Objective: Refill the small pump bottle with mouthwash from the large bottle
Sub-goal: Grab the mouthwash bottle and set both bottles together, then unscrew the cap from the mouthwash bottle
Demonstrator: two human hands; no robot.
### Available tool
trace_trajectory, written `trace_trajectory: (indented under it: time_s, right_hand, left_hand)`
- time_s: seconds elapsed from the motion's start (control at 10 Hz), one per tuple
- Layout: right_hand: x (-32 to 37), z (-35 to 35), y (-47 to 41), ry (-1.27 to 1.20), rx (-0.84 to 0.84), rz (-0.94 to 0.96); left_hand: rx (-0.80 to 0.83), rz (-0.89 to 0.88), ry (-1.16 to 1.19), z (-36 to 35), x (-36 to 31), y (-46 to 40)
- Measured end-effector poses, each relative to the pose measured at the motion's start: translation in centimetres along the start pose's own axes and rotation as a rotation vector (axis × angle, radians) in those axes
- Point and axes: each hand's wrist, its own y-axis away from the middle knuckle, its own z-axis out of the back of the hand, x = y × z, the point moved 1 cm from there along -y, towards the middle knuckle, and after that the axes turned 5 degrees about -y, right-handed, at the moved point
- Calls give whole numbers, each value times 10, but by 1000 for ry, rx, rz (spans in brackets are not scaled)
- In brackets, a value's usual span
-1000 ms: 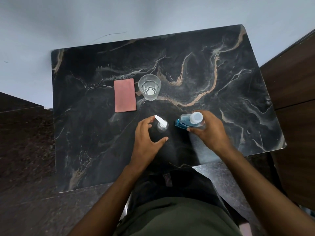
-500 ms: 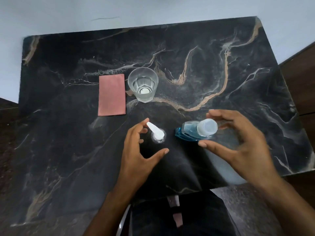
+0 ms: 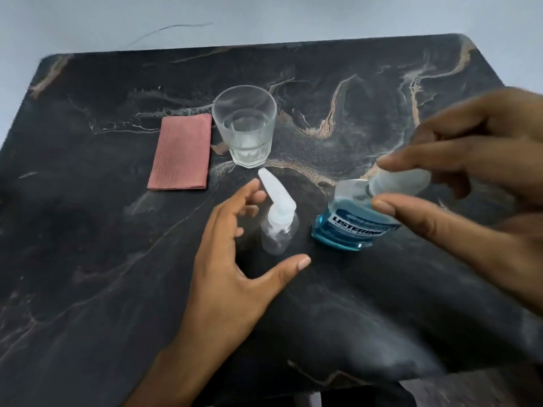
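Note:
The small clear pump bottle (image 3: 277, 229) with a white pump head stands upright on the black marble table (image 3: 88, 259). My left hand (image 3: 232, 277) cups around it with thumb and fingers spread, and I see a gap between them and the bottle. To its right stands the large bottle (image 3: 349, 227) of blue mouthwash with a white cap (image 3: 402, 183). My right hand (image 3: 484, 177) hovers at the cap, blurred, with forefinger above and thumb below it. Whether they touch the cap I cannot tell.
A glass (image 3: 245, 127) holding some clear liquid stands behind the pump bottle. A folded pink cloth (image 3: 182, 154) lies flat to its left. A pale wall lies beyond the table's far edge.
My right hand let go of the large bottle's body and now sits spread around its cap. The camera has moved closer. My left hand stays around the pump bottle.

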Motion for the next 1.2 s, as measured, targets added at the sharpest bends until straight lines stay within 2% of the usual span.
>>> trace_trajectory:
  time_s: [0.1, 0.2, 0.3, 0.5, 0.7, 0.8, 1.0, 1.1, 1.2]
  right_hand:
    - [-20, 5, -14, 131, -187, -48]
    - [-23, -7, -4, 109, -109, 57]
    - [-18, -12, 6, 161, -170, 144]
    - [-7, -16, 8, 205, -276, 68]
    - [-2, -9, 9, 126, -197, -57]
    - [-3, -1, 10, 93, -158, -56]
    - [-2, 5, 5, 73, -94, -58]
    - [-1, 7, 1, 96, -94, -59]
    - [0, 9, -2, 121, -84, -53]
  left_hand:
    - [-21, -53, -17, 0, 4, -1]
    - [-33, -86, -41, -2, 6, -3]
    - [-54, -104, -32, -4, 7, 5]
    - [-259, -121, 31, 1, 0, 34]
    - [-430, -238, -88, -11, -27, 52]
    - [-398, -330, -79, -29, -45, 54]
    - [-230, -173, 5, -78, -77, 41]
    - [-253, -144, -38, -94, -83, 31]
    - [-353, -132, -112, -101, -85, 20]
